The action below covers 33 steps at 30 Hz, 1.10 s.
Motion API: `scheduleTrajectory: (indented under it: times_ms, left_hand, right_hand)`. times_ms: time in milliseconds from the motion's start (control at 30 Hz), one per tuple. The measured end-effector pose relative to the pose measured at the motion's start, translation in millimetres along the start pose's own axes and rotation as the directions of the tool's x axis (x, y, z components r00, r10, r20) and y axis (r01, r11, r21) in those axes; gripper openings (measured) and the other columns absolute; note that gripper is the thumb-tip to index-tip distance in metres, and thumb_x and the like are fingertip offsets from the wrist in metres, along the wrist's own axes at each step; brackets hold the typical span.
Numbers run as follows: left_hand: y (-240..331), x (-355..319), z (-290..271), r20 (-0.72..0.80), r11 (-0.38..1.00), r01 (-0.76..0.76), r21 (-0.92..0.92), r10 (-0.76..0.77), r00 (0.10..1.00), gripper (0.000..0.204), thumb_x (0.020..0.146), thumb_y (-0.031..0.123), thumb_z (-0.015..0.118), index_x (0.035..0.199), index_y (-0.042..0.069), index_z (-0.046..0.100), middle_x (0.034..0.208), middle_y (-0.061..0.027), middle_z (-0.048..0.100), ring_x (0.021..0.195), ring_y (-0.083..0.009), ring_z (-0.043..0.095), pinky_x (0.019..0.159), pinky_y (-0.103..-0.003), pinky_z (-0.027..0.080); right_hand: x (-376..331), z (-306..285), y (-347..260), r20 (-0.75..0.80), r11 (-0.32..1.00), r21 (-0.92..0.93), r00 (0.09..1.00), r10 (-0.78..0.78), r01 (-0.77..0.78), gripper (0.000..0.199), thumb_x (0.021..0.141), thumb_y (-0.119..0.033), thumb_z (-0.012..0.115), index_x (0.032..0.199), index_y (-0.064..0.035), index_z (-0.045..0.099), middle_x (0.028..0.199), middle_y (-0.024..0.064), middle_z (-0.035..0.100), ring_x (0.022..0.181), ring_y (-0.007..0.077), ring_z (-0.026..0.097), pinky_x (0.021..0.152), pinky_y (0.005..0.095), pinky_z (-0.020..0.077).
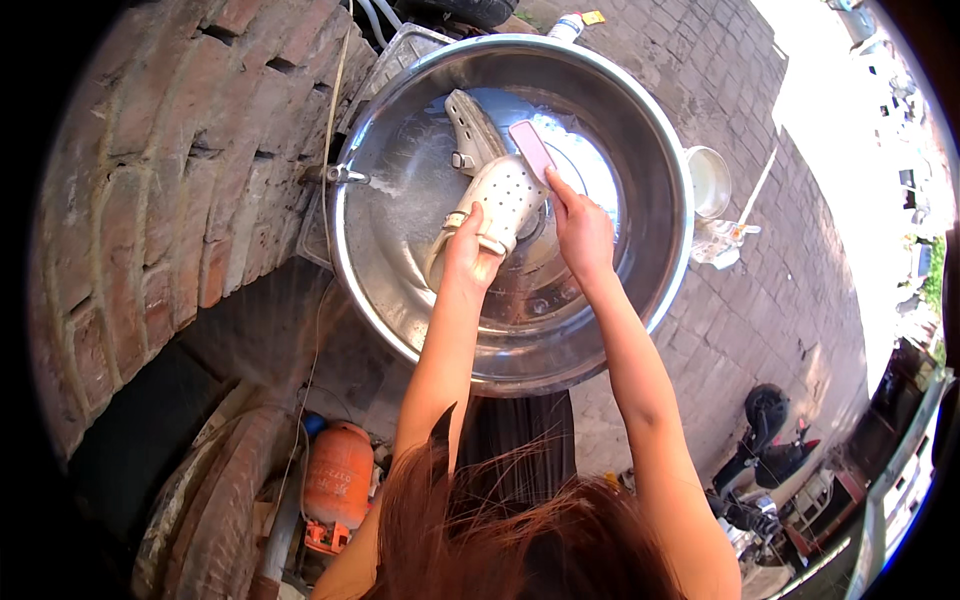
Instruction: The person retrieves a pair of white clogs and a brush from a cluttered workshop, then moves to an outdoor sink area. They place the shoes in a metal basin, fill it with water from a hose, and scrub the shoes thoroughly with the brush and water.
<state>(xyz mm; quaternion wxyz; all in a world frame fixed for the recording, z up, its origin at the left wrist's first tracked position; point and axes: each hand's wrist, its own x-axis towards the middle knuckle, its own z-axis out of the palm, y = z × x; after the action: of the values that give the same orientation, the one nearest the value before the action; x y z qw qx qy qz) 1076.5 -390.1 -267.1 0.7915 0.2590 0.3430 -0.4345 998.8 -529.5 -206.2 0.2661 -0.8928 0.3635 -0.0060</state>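
Observation:
A cream-coloured clog (510,195) with round holes is held over a wide metal basin (648,240). My left hand (472,258) is closed around its heel strap end, thumb on top. My right hand (584,232) grips a pink brush (531,148) with a flat oblong back, held against or just above the clog's toe; its bristle side is hidden. A second cream clog (474,130) rests on its side in the basin, just beyond the held one. Shallow water glints on the basin floor.
At the basin's left rim a metal tap (346,174) comes off a brick wall (150,210), with water running from it. A white bucket (708,182) stands on the paving at right. A bottle (566,28) is behind the basin; an orange gas cylinder (338,475) stands lower left.

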Motion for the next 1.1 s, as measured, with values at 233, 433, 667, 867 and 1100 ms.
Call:
scheduleTrajectory:
  times_ms: [233, 433, 667, 867, 1100]
  left_hand:
    - [8, -1, 10, 0.166, 1.0, -0.014, -0.009, 0.015, 0.986, 0.074, 0.095, 0.06, 0.027, 0.141, 0.002, 0.03, 0.141, -0.013, 0.041, 0.128, -0.0275, 0.041, 0.108, -0.04, 0.033]
    - [5, -2, 22, 0.264, 0.996, -0.092, -0.014, 0.093, 0.96, 0.073, 0.095, 0.059, 0.027, 0.141, 0.003, 0.031, 0.141, -0.0122, 0.04, 0.13, -0.0255, 0.039, 0.109, -0.039, 0.031]
    - [1, -6, 14, 0.292, 0.995, -0.093, -0.038, 0.1, 0.951, 0.075, 0.095, 0.061, 0.025, 0.141, 0.003, 0.031, 0.141, -0.0123, 0.041, 0.129, -0.0261, 0.041, 0.108, -0.038, 0.031]
    - [11, -3, 4, 0.217, 0.998, -0.04, -0.045, 0.049, 0.975, 0.076, 0.094, 0.061, 0.026, 0.14, 0.001, 0.033, 0.14, -0.0146, 0.042, 0.128, -0.0277, 0.042, 0.108, -0.04, 0.032]
    - [12, -4, 12, 0.297, 0.997, -0.059, -0.051, 0.072, 0.952, 0.071, 0.096, 0.058, 0.027, 0.14, 0.003, 0.031, 0.139, -0.0111, 0.043, 0.128, -0.0249, 0.041, 0.109, -0.039, 0.03]
  right_hand:
    - [-95, 1, -41, 0.236, 0.982, 0.175, 0.972, 0.023, -0.066, 0.035, 0.09, -0.02, 0.058, 0.124, -0.0228, 0.059, 0.077, 0.0171, 0.063, 0.074, 0.0358, 0.063, 0.067, 0.0428, 0.0489]
    - [-64, 14, -38, -0.014, 0.979, 0.201, 0.999, 0.046, -0.042, 0.035, 0.089, -0.022, 0.058, 0.124, -0.025, 0.059, 0.072, 0.015, 0.061, 0.066, 0.0347, 0.061, 0.061, 0.0455, 0.0476]
    - [-38, 4, -49, 0.057, 0.964, 0.19, 0.983, 0.176, -0.184, 0.032, 0.088, -0.012, 0.06, 0.12, -0.015, 0.062, 0.091, 0.0195, 0.065, 0.08, 0.0354, 0.064, 0.069, 0.0386, 0.0488]
    - [-102, -4, -60, 0.232, 0.987, 0.094, 0.967, 0.109, -0.134, 0.033, 0.088, -0.012, 0.059, 0.12, -0.0189, 0.063, 0.086, 0.0186, 0.065, 0.081, 0.0326, 0.065, 0.072, 0.0387, 0.0499]
    - [-109, 9, -44, 0.068, 0.985, 0.175, 0.998, -0.007, -0.005, 0.033, 0.091, -0.02, 0.056, 0.124, -0.0239, 0.06, 0.068, 0.014, 0.057, 0.062, 0.0338, 0.06, 0.058, 0.0431, 0.0471]
